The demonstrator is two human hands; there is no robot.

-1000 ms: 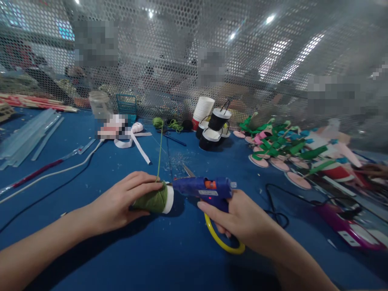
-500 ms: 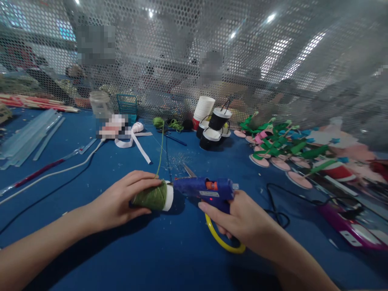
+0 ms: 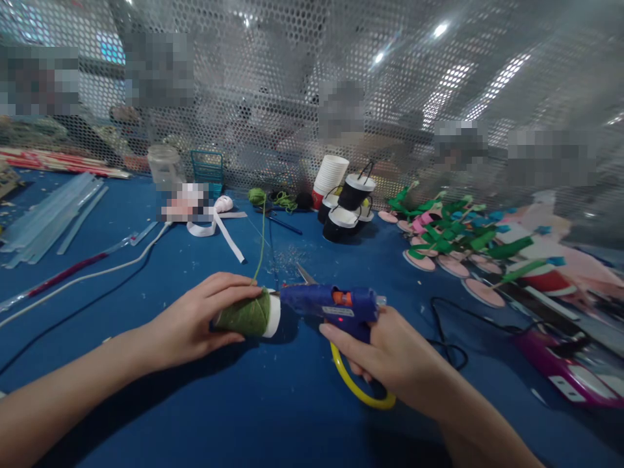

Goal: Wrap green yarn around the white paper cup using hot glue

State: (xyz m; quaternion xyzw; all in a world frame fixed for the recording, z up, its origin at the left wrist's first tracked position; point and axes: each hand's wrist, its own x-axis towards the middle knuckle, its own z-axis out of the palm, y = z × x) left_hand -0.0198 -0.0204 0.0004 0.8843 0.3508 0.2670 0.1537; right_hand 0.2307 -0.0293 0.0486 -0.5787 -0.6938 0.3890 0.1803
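My left hand point(image 3: 195, 322) is closed around a paper cup point(image 3: 248, 316) lying on its side, mostly wrapped in green yarn with a white rim showing. A green yarn strand point(image 3: 260, 244) runs from the cup back to a small yarn ball point(image 3: 254, 195). My right hand point(image 3: 390, 357) grips a blue hot glue gun point(image 3: 336, 305) with an orange trigger and a yellow wire stand. Its nozzle touches the cup at the edge of the yarn.
On the blue table point(image 3: 273, 409) lie clear glue sticks point(image 3: 49, 218), a white cord point(image 3: 97, 273), white ribbon point(image 3: 219, 227), stacked cups point(image 3: 341, 195), green and pink paper flowers point(image 3: 453, 240), a black cable point(image 3: 443, 331) and a purple tool point(image 3: 565, 367). A perforated metal screen point(image 3: 312, 91) stands behind.
Hands, cup and glue gun keep almost the same pose. The view has shifted slightly.
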